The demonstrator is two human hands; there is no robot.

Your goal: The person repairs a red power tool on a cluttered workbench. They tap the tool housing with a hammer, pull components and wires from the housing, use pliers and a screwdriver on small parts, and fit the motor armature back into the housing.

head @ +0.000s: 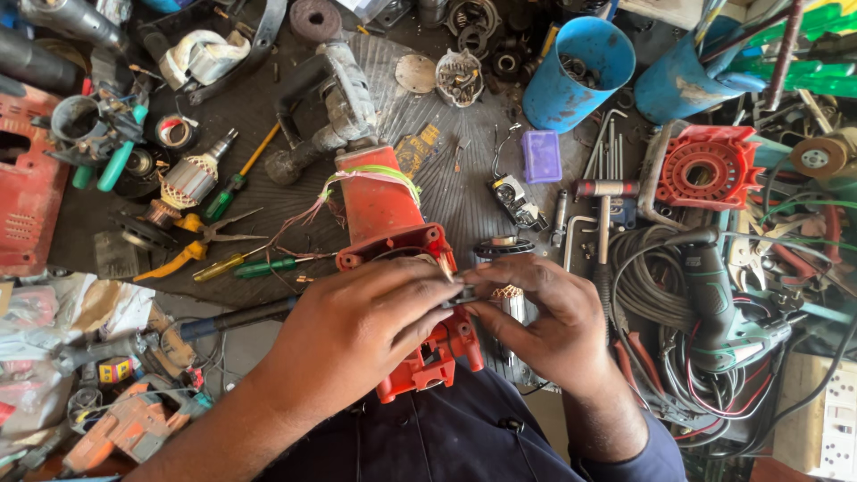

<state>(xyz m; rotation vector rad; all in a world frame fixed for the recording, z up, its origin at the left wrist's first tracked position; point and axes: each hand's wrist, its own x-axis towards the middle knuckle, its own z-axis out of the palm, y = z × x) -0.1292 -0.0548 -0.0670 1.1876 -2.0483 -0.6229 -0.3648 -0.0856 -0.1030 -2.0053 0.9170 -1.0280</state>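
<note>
A red power-tool motor housing (379, 207) lies on the bench in front of me, with pale wires looped over its far end. My left hand (357, 330) covers its near end and pinches a small dark part (461, 295) at the fingertips. My right hand (549, 321) meets the left at that same small part, fingers closed on it. Under my right hand stands a metal armature (511, 302) with a copper end. A second red housing piece (433, 357) shows below my left hand.
Pliers with yellow handles (192, 250), screwdrivers (254, 266), a loose armature (187, 178), two blue cups (576, 71), a purple box (541, 156), a hammer (605, 214), a red gear cover (710, 165), a green tool and coiled cables (723, 303) crowd the bench.
</note>
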